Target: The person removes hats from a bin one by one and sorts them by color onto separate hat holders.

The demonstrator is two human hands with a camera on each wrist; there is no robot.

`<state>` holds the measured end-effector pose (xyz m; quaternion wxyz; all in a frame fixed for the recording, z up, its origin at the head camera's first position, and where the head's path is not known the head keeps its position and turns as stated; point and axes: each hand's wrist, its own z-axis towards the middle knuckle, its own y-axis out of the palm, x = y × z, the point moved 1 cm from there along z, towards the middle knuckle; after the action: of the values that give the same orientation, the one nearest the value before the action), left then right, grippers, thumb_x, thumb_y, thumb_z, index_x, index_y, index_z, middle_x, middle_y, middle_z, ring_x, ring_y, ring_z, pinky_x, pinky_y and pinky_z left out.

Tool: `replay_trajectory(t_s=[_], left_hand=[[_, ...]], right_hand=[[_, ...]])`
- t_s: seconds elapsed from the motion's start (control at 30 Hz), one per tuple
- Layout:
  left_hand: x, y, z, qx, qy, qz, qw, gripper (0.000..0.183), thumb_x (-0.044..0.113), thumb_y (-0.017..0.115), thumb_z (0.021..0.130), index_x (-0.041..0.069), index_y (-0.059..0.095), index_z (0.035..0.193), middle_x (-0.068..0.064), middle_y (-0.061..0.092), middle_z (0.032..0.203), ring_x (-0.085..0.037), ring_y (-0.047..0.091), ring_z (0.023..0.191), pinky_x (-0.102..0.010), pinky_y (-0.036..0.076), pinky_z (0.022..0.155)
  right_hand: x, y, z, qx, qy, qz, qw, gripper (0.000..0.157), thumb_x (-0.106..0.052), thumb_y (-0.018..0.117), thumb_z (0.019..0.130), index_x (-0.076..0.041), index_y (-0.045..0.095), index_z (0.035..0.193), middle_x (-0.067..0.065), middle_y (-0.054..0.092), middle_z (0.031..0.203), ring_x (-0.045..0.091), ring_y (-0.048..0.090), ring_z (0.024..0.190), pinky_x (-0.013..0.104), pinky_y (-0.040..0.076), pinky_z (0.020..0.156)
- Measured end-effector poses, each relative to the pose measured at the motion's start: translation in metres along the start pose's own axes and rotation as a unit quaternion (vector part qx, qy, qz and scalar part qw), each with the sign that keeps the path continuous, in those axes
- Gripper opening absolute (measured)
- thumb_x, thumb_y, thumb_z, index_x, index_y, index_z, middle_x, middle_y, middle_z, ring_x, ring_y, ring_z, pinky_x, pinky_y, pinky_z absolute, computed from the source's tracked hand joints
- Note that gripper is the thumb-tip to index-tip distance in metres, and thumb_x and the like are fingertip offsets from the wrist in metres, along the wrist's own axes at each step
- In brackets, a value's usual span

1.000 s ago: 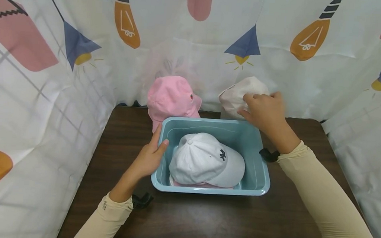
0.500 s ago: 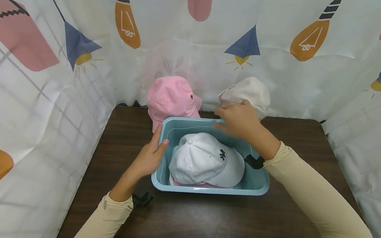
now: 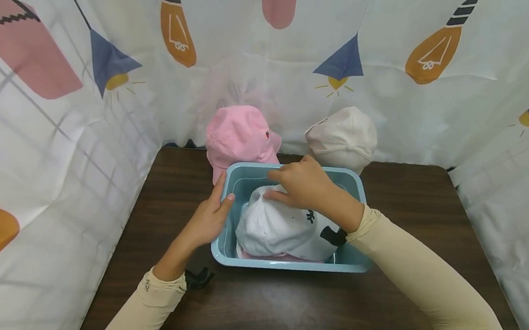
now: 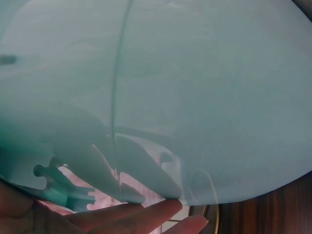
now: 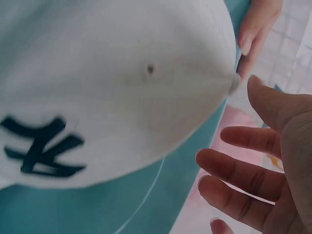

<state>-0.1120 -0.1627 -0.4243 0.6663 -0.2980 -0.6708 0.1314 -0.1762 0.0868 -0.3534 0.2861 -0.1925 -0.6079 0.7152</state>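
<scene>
A light blue plastic basin sits on the table. My left hand holds its left rim, thumb over the edge and fingers along the outer wall. Inside lies a white baseball cap with a dark monogram, its brim to the right, over something pink. My right hand hovers over this cap with nothing in it, fingers spread and loosely bent near the crown in the right wrist view. Behind the basin, a pink cap stands left and a cream cap right.
The dark wooden table extends in front of the basin and to both sides. A white curtain printed with lamps and bulbs hangs behind and along the sides. Dark wrist mounts show below both hands.
My right hand has moved left and toward me, from the cream cap to above the white cap in the basin. The left hand stays at the rim, and the caps keep their places.
</scene>
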Motion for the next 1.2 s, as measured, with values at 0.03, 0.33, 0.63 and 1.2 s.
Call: replay_trajectory(t_s=[0.03, 0.33, 0.63, 1.2], left_hand=[[0.0, 0.0, 0.0, 0.001, 0.0, 0.001, 1.0, 0.069, 0.039, 0.037, 0.111, 0.019, -0.001, 0.166, -0.025, 0.034, 0.162, -0.045, 0.054, 0.133, -0.063, 0.045, 0.105], [0.002, 0.0, 0.0, -0.005, -0.007, -0.005, 1.0, 0.069, 0.039, 0.037, 0.111, 0.022, -0.001, 0.166, -0.023, 0.032, 0.163, -0.045, 0.056, 0.13, -0.061, 0.047, 0.102], [0.001, 0.0, 0.0, 0.001, -0.007, 0.0, 1.0, 0.068, 0.039, 0.036, 0.111, 0.021, 0.0, 0.166, -0.026, 0.036, 0.161, -0.045, 0.056, 0.13, -0.062, 0.046, 0.104], [0.001, 0.0, -0.001, -0.006, -0.01, -0.01, 0.9999, 0.068, 0.039, 0.035, 0.112, 0.022, -0.003, 0.166, -0.023, 0.03, 0.165, -0.045, 0.051, 0.136, -0.063, 0.045, 0.105]], right_hand=[[-0.002, 0.0, 0.001, -0.004, -0.004, 0.006, 1.0, 0.037, -0.058, 0.068, 0.092, -0.023, 0.073, 0.103, -0.007, 0.075, 0.084, 0.016, 0.071, 0.076, 0.044, 0.047, 0.068], [-0.015, 0.008, 0.007, -0.02, -0.036, 0.03, 0.999, 0.028, -0.051, 0.074, 0.09, -0.025, 0.074, 0.101, -0.008, 0.072, 0.082, 0.012, 0.067, 0.074, 0.041, 0.045, 0.065], [-0.022, 0.013, 0.009, -0.026, -0.041, 0.037, 0.998, 0.015, -0.04, 0.076, 0.092, -0.025, 0.074, 0.096, -0.009, 0.073, 0.085, 0.013, 0.068, 0.076, 0.04, 0.048, 0.067], [-0.026, 0.015, 0.005, -0.041, -0.051, 0.032, 0.997, 0.008, -0.026, 0.071, 0.095, -0.02, 0.074, 0.091, -0.006, 0.071, 0.08, 0.012, 0.066, 0.076, 0.037, 0.047, 0.067]])
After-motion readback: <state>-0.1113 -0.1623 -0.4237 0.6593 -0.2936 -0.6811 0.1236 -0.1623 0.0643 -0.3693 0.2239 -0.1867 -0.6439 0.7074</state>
